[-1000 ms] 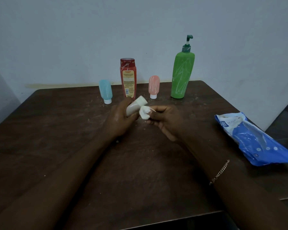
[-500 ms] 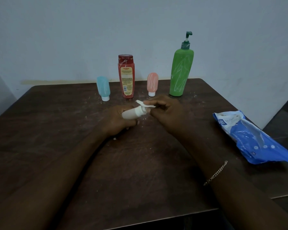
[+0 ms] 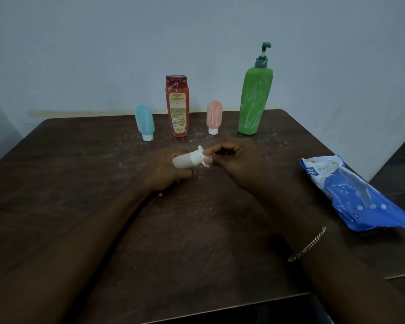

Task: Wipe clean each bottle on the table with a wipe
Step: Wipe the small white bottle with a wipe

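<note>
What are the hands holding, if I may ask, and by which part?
Left hand grips the white bottle round its body; right hand pinches the wipe at the bottle's cap.

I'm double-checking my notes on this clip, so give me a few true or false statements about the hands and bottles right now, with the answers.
1. The left hand holds a white bottle lying sideways. True.
2. The right hand pinches a wipe at that bottle's cap end. True.
3. The green pump bottle lies on its side. False: it stands upright.
4. The wipes pack lies left of the left hand. False: it lies right of the right hand.
5. The pink bottle stands between the red bottle and the green pump bottle. True.
</note>
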